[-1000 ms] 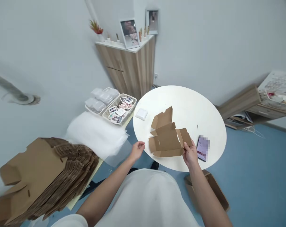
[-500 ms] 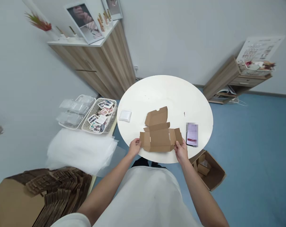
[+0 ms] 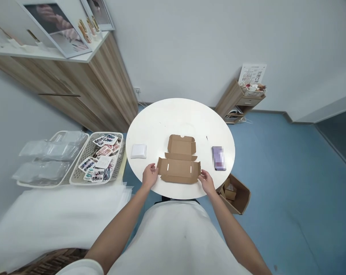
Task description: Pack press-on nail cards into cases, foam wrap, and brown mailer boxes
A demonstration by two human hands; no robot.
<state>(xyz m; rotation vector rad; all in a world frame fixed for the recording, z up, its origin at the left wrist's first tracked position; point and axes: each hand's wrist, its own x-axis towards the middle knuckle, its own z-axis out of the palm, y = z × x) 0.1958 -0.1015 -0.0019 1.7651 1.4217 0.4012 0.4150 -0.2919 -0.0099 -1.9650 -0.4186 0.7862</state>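
An unfolded brown cardboard box [image 3: 178, 169] lies on the white oval table [image 3: 150, 118], its lid panel pointing away from me. Two narrow slots show in its middle panel, and flaps stand up slightly at both sides. My left hand [image 3: 150, 176] has its fingers closed at the left side flap. At the right side flap, my right hand [image 3: 207, 181] pinches the edge near the front corner. A white packet [image 3: 139, 151] rests to the left of the box. On the right lies a phone [image 3: 218, 158] with a blurred purple screen.
Left of the table are a basket of printed nail-sticker-like cards [image 3: 104, 156], a tray of clear plastic bags [image 3: 55, 152] and white sheets [image 3: 58, 214]. An open carton [image 3: 240, 196] stands on the floor by the table's right front. A wooden cabinet [image 3: 110, 80] is behind left.
The box's right flaps, folded out in my right hand before, now sit more upright and the box lies squarer. The view has turned, so the table appears further left.
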